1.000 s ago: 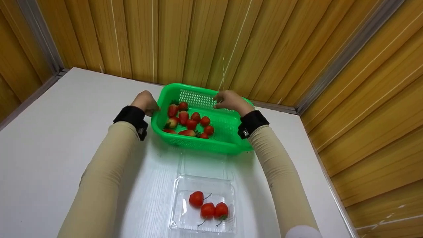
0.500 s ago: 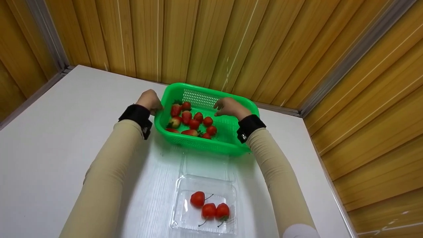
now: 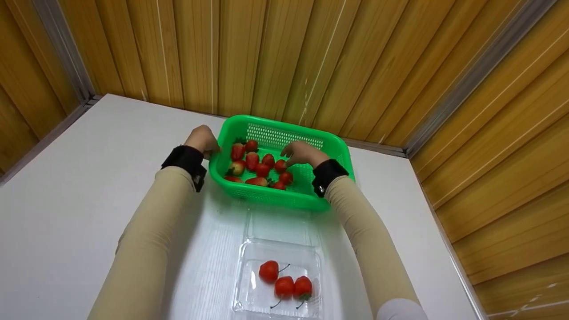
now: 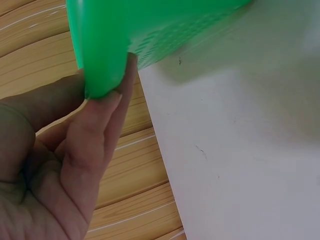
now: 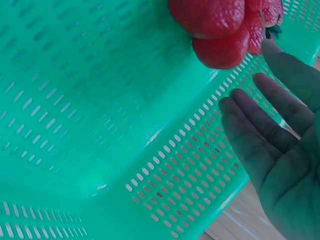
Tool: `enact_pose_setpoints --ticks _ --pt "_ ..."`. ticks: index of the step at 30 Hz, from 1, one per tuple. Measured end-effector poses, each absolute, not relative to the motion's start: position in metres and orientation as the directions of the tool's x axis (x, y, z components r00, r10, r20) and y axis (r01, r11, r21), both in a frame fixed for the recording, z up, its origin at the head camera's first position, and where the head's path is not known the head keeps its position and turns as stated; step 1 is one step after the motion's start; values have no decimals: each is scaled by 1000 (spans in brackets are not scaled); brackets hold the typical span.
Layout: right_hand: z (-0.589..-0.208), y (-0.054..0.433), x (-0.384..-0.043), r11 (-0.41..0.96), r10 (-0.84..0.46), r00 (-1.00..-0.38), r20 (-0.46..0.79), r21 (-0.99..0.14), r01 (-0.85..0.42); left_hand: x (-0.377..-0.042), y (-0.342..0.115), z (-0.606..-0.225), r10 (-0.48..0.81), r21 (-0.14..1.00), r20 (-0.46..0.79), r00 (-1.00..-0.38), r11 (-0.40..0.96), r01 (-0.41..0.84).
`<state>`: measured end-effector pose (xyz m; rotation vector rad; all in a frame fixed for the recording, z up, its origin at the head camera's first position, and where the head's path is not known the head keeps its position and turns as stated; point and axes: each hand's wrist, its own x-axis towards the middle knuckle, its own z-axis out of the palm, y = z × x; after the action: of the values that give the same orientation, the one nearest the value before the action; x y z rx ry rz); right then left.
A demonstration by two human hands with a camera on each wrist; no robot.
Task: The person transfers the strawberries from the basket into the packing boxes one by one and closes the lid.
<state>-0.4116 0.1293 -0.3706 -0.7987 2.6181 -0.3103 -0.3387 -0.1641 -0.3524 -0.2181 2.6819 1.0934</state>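
Note:
A green mesh basket stands near the back wall, with several strawberries and small round red fruits gathered towards its left side. My left hand grips the basket's left rim; in the left wrist view the thumb and fingers pinch the green rim. Over the basket's inside, my right hand hangs beside the fruit with its fingers loosely bent. The right wrist view has this hand holding nothing, its fingertips close to red fruits.
In front of the basket, an opened clear plastic box lies on the white table. Inside it are three cherries with thin stems. Wood-patterned walls close off the back and sides.
My right hand has moved left and slightly lower, closer to the fruit. The left hand keeps its grip on the rim. The head view has shifted slightly.

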Motion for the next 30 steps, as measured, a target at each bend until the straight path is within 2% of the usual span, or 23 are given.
enact_pose_setpoints --ticks 24,30 --pt "-394 119 -415 815 -575 -755 -315 -300 -496 -337 -160 -351 -35 664 -291 -956 712 -228" --pt "-393 117 -416 817 -565 -769 -299 -336 -469 -338 -164 -351 -40 663 -295 -955 711 -235"
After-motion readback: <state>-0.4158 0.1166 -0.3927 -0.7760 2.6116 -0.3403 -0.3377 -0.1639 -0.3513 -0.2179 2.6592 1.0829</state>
